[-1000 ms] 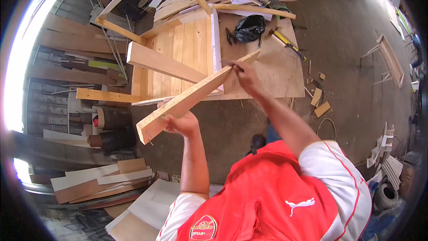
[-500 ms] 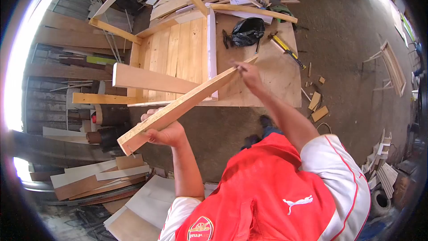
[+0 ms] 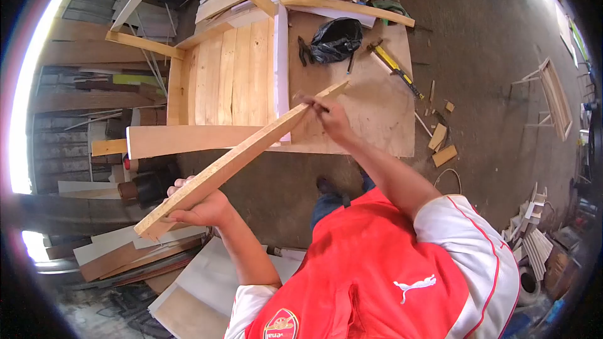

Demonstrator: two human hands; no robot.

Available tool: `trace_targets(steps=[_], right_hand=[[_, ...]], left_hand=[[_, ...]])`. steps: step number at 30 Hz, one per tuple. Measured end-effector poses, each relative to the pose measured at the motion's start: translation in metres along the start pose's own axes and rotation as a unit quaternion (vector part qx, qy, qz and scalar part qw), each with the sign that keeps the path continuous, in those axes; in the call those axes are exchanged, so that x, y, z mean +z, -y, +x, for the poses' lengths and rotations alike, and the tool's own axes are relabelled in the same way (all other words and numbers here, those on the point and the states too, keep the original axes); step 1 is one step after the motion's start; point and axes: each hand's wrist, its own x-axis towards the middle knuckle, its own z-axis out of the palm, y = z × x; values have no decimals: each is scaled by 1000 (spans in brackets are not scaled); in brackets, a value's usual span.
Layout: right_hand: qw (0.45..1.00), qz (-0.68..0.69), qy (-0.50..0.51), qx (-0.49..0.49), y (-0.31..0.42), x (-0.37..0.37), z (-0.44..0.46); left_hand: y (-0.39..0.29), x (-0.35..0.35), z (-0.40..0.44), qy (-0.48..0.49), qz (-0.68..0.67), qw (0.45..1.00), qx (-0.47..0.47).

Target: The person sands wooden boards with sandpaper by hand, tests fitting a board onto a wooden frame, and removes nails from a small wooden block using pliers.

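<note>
With the left hand (image 3: 210, 207), at near left, grips the long wooden board (image 3: 235, 164) from beneath, mostly closed, with thumb along the near face and fingertips past the far edge, a little in from the near-left end. Slants from there rightward and farther away, passing in front of a pale flat board (image 3: 188, 140) and the near-right corner of a slatted wooden frame (image 3: 235, 75). With the right hand (image 3: 330, 119), farther off, pinches the same piece short of its far-right tip, with fingers partly curled and blurred; cannot tell how firmly. Ends above a wooden sheet (image 3: 377, 125), nearer than a black bag (image 3: 336, 41) and, farther right, a yellow-and-black tool (image 3: 396, 66). Looks stiff, with no visible bend, and probably moderate in weight: manageable between two hands, yet liable to tip if held at one end. Likely dry, not slippery, hard to break, but perhaps splintery along the speckled edge. Best gripped by the broad faces near both ends, without sliding palms along that edge.
</note>
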Motion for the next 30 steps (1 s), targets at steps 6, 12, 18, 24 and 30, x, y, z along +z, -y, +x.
trace_targets(steps=[6,12,18,24,30], right_hand=[[999,-21,-14,-32,-47,-11,23],[995,-95,-38,13,-38,-37,27],[998,-24,-22,-55,-46,-13,20],[989,-100,-84,71,-78,-60,52],[985,-140,-95,13,-108,-55,51]], left_hand=[[1,2,4,-28,8,1000,2],[2,1,6,-14,1,1000,19],[3,1,10,27,-12,999,32],[3,0,11,52,-25,997,46],[8,-10,19,63,-47,997,25]])
